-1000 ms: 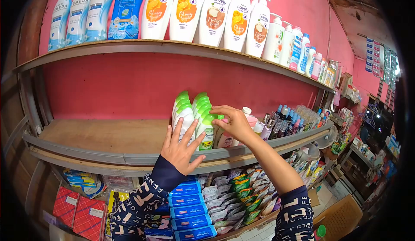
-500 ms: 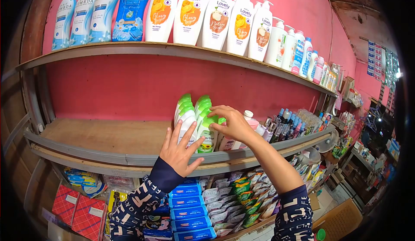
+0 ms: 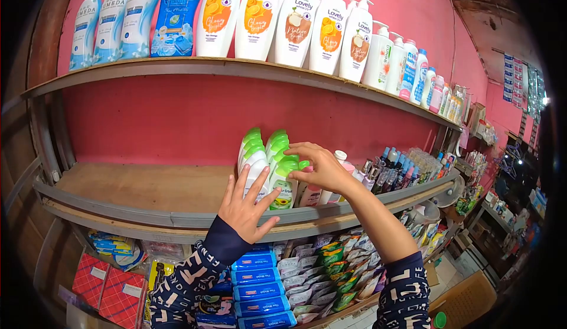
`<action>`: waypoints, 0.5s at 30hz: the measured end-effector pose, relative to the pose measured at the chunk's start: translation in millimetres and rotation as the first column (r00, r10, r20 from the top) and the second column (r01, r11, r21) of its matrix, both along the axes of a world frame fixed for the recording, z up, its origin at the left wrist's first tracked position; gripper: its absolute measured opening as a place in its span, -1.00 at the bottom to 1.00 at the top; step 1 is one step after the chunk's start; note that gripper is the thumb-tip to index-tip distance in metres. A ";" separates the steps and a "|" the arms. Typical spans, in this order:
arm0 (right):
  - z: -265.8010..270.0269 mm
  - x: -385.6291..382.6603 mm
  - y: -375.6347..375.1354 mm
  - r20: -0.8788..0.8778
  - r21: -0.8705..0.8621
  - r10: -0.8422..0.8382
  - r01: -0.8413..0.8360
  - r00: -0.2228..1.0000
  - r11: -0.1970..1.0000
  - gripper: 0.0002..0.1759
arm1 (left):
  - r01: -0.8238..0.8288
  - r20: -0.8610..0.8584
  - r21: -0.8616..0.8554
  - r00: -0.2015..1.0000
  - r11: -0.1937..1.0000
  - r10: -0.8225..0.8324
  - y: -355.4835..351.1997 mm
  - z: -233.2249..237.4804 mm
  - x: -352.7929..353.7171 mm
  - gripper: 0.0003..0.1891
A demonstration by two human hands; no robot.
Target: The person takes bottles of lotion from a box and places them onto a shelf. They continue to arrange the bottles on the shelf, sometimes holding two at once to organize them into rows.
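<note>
My left hand (image 3: 247,212) is spread flat, its fingertips over the front white bottle (image 3: 254,175) of the left row of green-capped lotion bottles. Beside it, the right row's front lotion bottle (image 3: 283,188) shows a green label with an avocado. My right hand (image 3: 322,169) comes in from the right with fingers curved and apart. Its thumb tip lies at that bottle's green cap, and the index fingertip reaches the caps just behind. Both rows stand upright on the middle shelf (image 3: 136,187), and my fingers hide part of the labels.
Large pump bottles (image 3: 255,19) line the upper shelf (image 3: 177,66). Right of the lotion rows stand pink bottles (image 3: 310,196) and many small bottles (image 3: 390,166). A metal rail (image 3: 183,218) edges the middle shelf. Below are blue packs (image 3: 260,292) and sachets (image 3: 336,267).
My right hand shifts very slightly at the caps, and the front avocado-label bottle sits a touch differently. My left hand stays spread in the same place.
</note>
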State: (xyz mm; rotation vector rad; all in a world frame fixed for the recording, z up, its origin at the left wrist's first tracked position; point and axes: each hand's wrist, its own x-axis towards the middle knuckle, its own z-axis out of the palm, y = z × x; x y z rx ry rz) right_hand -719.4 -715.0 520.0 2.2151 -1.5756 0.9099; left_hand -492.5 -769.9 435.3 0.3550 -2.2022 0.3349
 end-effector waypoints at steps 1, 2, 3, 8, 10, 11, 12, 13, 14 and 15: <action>-0.6 -0.9 -0.4 -0.001 -0.001 0.002 -0.002 1.000 1.000 -0.43 | 0.000 -0.001 -0.001 1.000 1.000 0.000 0.4 0.2 -0.2 -0.43; -1.3 -1.6 -0.8 -0.012 -0.011 0.007 -0.007 1.000 1.000 -0.43 | -0.002 -0.003 -0.003 1.000 1.000 0.002 1.0 0.7 -0.2 -0.44; -2.0 -2.2 -1.1 -0.022 -0.021 0.011 -0.012 1.000 1.000 -0.43 | -0.003 -0.005 -0.006 1.000 1.000 0.003 1.9 1.5 -0.1 -0.46; 1.5 -1.0 3.4 -0.006 -0.057 0.035 -0.035 0.999 0.998 -0.41 | -0.005 -0.004 -0.018 1.000 1.000 0.005 4.3 1.4 -0.4 -0.46; 7.0 -0.4 9.5 0.030 -0.042 0.036 -0.034 0.999 0.999 -0.42 | -0.004 0.007 -0.028 1.000 1.000 0.005 4.9 0.4 -0.8 -0.44; 11.9 2.0 15.0 0.064 -0.035 0.016 -0.013 0.998 0.999 -0.42 | -0.002 0.022 -0.024 1.000 1.000 0.002 6.8 -0.3 -0.8 -0.44; 18.0 5.0 21.7 0.097 -0.027 -0.004 0.007 0.995 1.000 -0.42 | 0.000 0.036 -0.021 0.999 1.000 0.001 10.5 -1.2 -0.7 -0.44; 21.5 4.7 26.1 0.128 -0.019 -0.023 0.026 0.991 0.999 -0.42 | 0.001 0.049 -0.018 0.999 1.000 -0.001 14.7 -2.3 -1.0 -0.45; 20.8 -2.4 27.4 0.088 -0.116 -0.001 0.011 0.996 0.993 -0.44 | 0.057 0.057 -0.018 0.997 0.998 -0.056 20.3 -5.2 -2.1 -0.45; 21.9 -4.6 32.7 0.114 -0.150 0.010 0.007 0.993 0.989 -0.46 | 0.114 0.065 -0.018 0.992 0.993 -0.113 27.9 -9.8 -4.2 -0.46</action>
